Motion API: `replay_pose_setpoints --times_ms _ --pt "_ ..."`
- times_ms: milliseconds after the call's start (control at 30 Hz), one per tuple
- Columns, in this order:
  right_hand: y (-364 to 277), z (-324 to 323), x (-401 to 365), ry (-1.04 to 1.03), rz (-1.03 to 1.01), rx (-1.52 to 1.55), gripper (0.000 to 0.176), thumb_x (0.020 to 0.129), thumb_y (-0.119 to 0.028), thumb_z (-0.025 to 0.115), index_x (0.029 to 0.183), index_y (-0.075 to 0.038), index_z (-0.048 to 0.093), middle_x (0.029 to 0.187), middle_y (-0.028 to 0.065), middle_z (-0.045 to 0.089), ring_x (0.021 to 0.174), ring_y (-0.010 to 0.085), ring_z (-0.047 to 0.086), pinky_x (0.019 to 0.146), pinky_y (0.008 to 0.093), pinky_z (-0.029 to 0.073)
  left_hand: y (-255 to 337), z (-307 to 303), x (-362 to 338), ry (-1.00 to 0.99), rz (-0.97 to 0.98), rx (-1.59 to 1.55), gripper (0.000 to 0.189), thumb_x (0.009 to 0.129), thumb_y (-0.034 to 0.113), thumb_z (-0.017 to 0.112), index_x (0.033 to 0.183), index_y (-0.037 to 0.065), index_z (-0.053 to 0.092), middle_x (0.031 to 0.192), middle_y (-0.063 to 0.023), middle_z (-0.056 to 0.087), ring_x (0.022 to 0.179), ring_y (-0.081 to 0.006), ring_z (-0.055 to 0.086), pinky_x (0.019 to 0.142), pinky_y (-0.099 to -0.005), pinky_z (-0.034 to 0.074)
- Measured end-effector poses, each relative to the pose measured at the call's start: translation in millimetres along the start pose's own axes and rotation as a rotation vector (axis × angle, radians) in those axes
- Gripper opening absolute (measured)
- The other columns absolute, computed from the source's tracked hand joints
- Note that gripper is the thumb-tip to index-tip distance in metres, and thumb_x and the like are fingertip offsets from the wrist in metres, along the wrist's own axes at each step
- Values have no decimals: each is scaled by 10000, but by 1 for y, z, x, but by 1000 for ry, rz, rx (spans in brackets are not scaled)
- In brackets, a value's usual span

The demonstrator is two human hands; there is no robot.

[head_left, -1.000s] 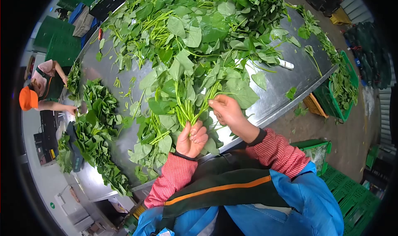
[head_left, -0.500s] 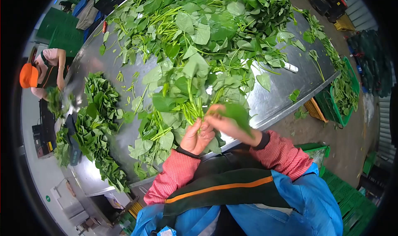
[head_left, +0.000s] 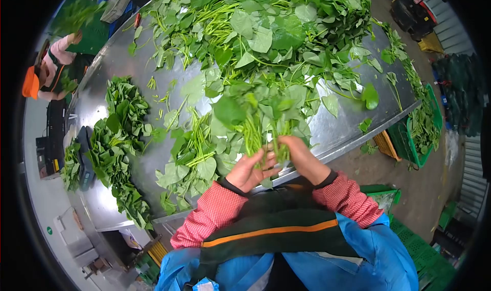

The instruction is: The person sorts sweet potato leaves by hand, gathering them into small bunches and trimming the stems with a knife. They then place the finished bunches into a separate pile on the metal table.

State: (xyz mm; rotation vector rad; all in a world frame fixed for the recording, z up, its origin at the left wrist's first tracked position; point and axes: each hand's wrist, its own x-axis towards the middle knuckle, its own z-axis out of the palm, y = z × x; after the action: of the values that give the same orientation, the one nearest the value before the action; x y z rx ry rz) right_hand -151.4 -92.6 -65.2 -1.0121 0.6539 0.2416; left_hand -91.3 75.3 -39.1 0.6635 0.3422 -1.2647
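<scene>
Near the front edge of the metal table, my left hand (head_left: 251,170) is closed around the lower stems of a bunch of leafy greens (head_left: 251,130), its leaves pointing away from me. Right beside it, my right hand (head_left: 303,160) grips a few more leafy stems (head_left: 283,150). The fingers of both hands nearly meet, and some motion blur hides where the two sets of stems separate. Beneath and beyond my hands lie loose leafy stems (head_left: 197,148). Farther back rises a big heap of the same greens (head_left: 286,30).
A row of bunched greens (head_left: 120,158) lies on the table's left, next to a dark scale-like device (head_left: 86,158). A co-worker in an orange cap (head_left: 30,82) lifts greens at far left. Green crates (head_left: 434,117) stand right; a white-handled object is no longer distinguishable.
The single leaf in my right hand is gone from it; a similar leaf now lies on the table's right. My right hand now holds stems beside my left. The co-worker has raised a bunch.
</scene>
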Motion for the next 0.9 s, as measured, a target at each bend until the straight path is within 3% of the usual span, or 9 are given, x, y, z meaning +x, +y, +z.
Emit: replay_pose_setpoints --times_ms 67,100,200,300,400,533,667,800,900 --pt "8 -24 6 -9 118 230 327 942 -297 476 940 -7 627 806 66 626 721 159 595 676 295 476 2 -11 2 -40 -48 -150 479 985 374 488 1354 72 442 1212 -124 571 1141 -281 562 1047 -494 399" --pt "-2 -26 -1 -45 188 209 296 957 -268 426 1023 -30 590 903 80 625 817 177 584 766 335 465 1 -13 1 -44 -45 -162 512 981 432 463 1340 67 452 1215 -141 569 1171 -302 544 1064 -500 375" --pt "0 -24 -1 -83 188 255 308 962 -284 427 1053 -34 581 869 69 630 766 182 589 727 328 473 0 -9 0 -11 -10 -142 478 984 414 461 1312 67 476 1201 -145 578 1161 -307 547 1061 -497 377" --pt "-20 13 -18 -21 216 206 311 931 -284 492 997 -11 625 795 54 641 663 156 602 597 298 477 -6 -17 1 115 28 -115 338 969 267 534 1244 72 519 1112 -121 609 1067 -269 600 950 -458 482" --pt "-4 13 -12 -80 89 -144 255 907 -241 538 973 -17 641 769 55 646 651 155 615 574 298 480 -6 -14 0 241 48 46 268 948 182 578 1190 72 540 1041 -87 627 971 -212 637 836 -399 549" --pt "-25 -5 -13 -142 34 -68 219 893 -172 537 939 19 634 727 65 632 644 143 600 572 250 470 -6 -14 -6 218 168 93 208 942 147 590 1132 69 553 978 -50 641 885 -160 651 744 -335 580" --pt "-61 -4 -30 -128 6 -14 269 955 -246 510 987 10 589 684 53 577 557 150 538 533 280 449 -4 -10 -7 235 191 139 192 947 118 575 1131 70 546 980 -50 639 906 -171 650 757 -329 585" --pt "-14 13 -18 1 40 -314 202 918 -236 606 923 -36 630 682 17 566 542 129 507 508 266 397 -14 1 4 210 143 125 250 954 94 551 1200 92 504 1073 -66 616 940 -191 649 802 -380 589" --pt "-5 -5 -11 20 -57 -248 174 906 -203 621 928 -30 620 712 14 582 545 126 517 502 264 407 -8 -3 -1 206 45 60 255 956 94 545 1207 92 499 1068 -78 618 939 -206 648 786 -361 592"
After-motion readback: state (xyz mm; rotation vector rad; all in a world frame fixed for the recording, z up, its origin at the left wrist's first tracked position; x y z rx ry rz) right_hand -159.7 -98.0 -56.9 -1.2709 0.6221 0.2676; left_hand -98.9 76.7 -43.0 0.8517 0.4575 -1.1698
